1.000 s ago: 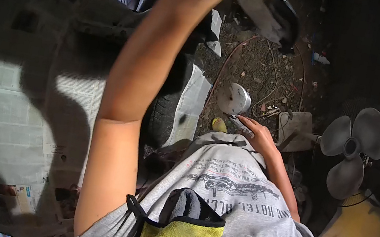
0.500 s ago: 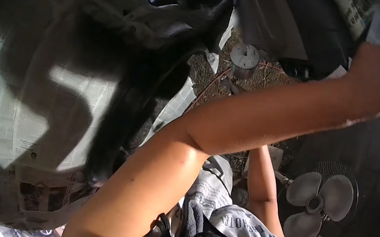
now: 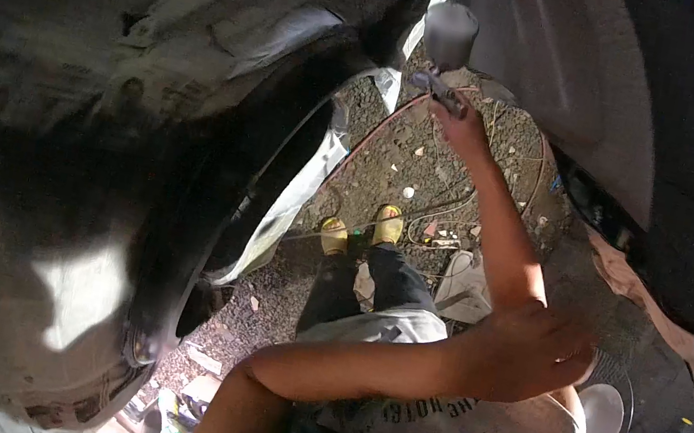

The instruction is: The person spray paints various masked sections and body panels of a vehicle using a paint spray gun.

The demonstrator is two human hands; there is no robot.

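My right hand [image 3: 463, 129] is wrapped around the handle of a spray gun [image 3: 441, 92], held out in front of me. The gun's grey cup [image 3: 450, 36] stands on top of it, close to the dark panel. My left arm bends across my body, and my left hand [image 3: 540, 352] is by my right elbow. That hand is blurred and its fingers look loosely curled; whether anything is in them is hidden.
Newspaper-covered bodywork [image 3: 52, 167] fills the left. A dark panel [image 3: 563, 78] stands at upper right, with torn paper [image 3: 648, 308] below. A hose [image 3: 376, 137] crosses the gravel [image 3: 437, 172]. A fan [image 3: 601, 424] stands at my right.
My left hand has come down from the upper right to beside my right elbow. The spray gun has moved slightly up in view, and my right hand now shows.
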